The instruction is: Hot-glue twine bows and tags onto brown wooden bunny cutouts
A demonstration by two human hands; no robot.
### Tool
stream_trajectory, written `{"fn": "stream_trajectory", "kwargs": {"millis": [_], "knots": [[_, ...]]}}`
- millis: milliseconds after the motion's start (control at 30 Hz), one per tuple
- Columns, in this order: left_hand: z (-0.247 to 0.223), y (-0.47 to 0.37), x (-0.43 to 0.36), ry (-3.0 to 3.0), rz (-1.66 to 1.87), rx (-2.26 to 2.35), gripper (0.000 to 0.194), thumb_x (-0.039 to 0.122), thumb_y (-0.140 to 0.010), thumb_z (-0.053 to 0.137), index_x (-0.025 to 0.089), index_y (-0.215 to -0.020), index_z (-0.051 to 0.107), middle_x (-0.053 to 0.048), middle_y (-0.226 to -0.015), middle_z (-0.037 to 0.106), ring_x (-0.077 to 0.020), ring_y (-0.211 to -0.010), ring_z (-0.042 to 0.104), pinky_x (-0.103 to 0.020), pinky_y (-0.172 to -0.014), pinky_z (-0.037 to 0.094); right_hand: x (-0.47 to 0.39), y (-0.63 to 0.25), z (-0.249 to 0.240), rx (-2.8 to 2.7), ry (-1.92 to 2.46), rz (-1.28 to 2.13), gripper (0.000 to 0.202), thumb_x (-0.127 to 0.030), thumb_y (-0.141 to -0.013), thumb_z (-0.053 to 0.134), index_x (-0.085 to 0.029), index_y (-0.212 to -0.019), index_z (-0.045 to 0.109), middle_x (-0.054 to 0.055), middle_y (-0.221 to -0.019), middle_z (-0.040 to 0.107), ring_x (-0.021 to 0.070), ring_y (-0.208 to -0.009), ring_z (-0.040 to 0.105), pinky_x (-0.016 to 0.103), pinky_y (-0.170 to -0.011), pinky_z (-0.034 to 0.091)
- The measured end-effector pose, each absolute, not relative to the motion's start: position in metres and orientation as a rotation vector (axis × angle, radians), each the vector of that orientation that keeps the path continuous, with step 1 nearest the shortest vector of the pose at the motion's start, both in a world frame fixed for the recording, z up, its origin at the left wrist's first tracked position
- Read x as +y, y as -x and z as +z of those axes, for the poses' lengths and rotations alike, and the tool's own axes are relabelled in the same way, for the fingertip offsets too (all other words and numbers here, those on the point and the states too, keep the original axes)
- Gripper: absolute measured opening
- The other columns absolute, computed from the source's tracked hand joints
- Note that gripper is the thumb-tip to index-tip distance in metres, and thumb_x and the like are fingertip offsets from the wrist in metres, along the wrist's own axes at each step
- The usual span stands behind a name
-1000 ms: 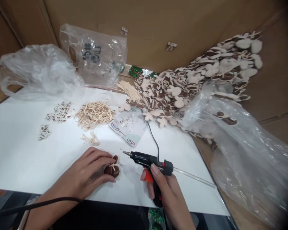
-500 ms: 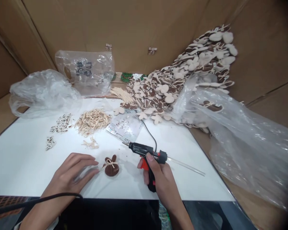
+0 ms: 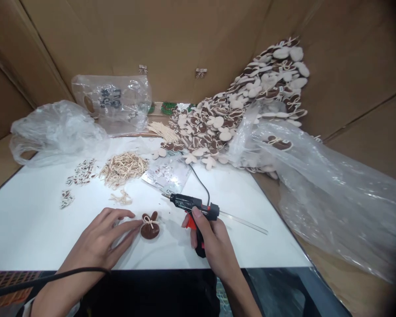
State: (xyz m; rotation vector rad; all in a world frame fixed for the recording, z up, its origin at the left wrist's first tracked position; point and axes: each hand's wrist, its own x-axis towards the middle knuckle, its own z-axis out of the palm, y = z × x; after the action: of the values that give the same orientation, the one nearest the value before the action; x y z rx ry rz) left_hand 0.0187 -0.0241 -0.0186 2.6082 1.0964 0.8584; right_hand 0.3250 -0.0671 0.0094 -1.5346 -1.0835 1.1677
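My right hand is wrapped round a black glue gun with a red trigger. Its metal nozzle points left, and a clear glue stick juts from its back end. On the white tabletop lies a small brown rabbit-head patch with two ears and a cream string bow across it. Beside it, my left hand has its fingers apart, with fingertips at the patch's left edge. Whether they press on it I cannot tell.
Loose cream bows lie heaped behind my left hand, near small brown-and-white bits. A large pile of rabbit patches rises at the back right beside a clear plastic bag. Another crumpled bag sits back left. A black cable crosses my left forearm.
My left fingertips have come up to the rabbit patch's left edge from a small gap away. The view has shifted slightly. My right hand still holds the glue gun.
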Motion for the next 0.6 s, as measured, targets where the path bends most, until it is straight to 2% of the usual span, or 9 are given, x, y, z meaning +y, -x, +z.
{"fn": "stream_trajectory", "kwargs": {"millis": [133, 433, 600], "knots": [[-0.0160, -0.0189, -0.0223, -2.668, 0.863, 1.066, 0.025, 0.024, -0.120, 0.068, 0.029, -0.143, 0.077, -0.005, -0.127, 0.080, -0.0218, -0.112, 0.073, -0.033, -0.094, 0.063, -0.0666, -0.3244, 0.0067, -1.079, 1.519, 1.156, 0.079, -0.089, -0.110, 0.059, -0.021, -0.076, 0.079, 0.000, -0.053, 0.059, 0.0191, -0.059, 0.057, 0.031, -0.065, 0.046], [-0.0111, -0.0226, -0.0226, -2.759, 0.931, 1.056, 0.022, 0.021, -0.121, 0.068, 0.021, -0.141, 0.073, -0.008, -0.123, 0.079, -0.0216, -0.110, 0.073, -0.032, -0.095, 0.062, -0.0662, -0.3247, 0.0043, -1.103, 1.503, 1.134, 0.080, -0.090, -0.110, 0.058, -0.022, -0.073, 0.078, 0.000, -0.052, 0.059, 0.0185, -0.057, 0.056, 0.031, -0.064, 0.046], [-0.0162, -0.0152, -0.0231, -2.951, 0.789, 1.059, 0.030, 0.008, -0.121, 0.057, 0.015, -0.146, 0.071, -0.010, -0.126, 0.080, -0.0223, -0.108, 0.073, -0.035, -0.098, 0.058, -0.0650, -0.3243, 0.0107, -1.113, 1.509, 1.137, 0.080, -0.092, -0.108, 0.058, -0.022, -0.075, 0.078, 0.000, -0.053, 0.059, 0.0187, -0.057, 0.055, 0.032, -0.064, 0.045]]}}
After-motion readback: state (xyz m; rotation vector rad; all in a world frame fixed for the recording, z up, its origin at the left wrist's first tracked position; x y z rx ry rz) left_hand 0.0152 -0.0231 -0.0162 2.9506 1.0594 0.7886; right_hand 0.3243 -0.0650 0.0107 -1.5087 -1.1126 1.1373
